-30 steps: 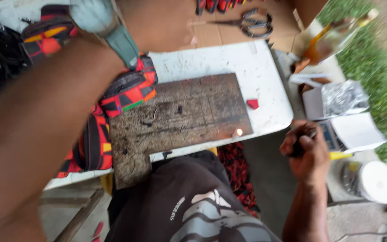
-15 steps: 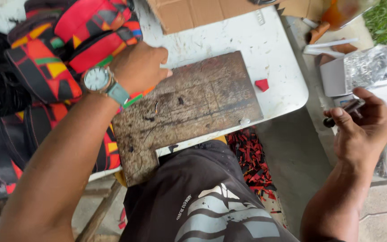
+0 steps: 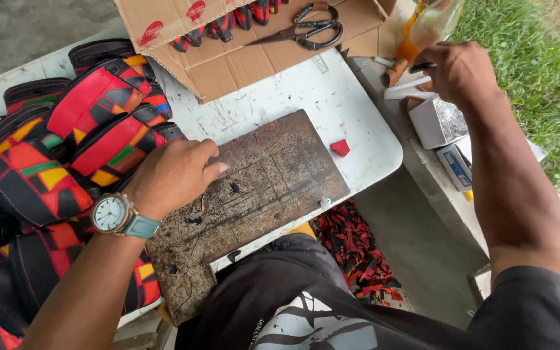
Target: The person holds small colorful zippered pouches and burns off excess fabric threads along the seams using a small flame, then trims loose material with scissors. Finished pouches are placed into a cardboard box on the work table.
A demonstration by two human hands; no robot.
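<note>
The left hand [image 3: 175, 175] lies loosely open, fingers on the worn cutting board [image 3: 254, 201]. The right hand [image 3: 458, 71] is closed around a thin dark tool [image 3: 420, 66] beside the small boxes [image 3: 432, 120]

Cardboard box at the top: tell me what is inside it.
The cardboard box holds black scissors and a row of red and black pieces along its far side. The picture's upper edge cuts off the rest of the inside.
</note>
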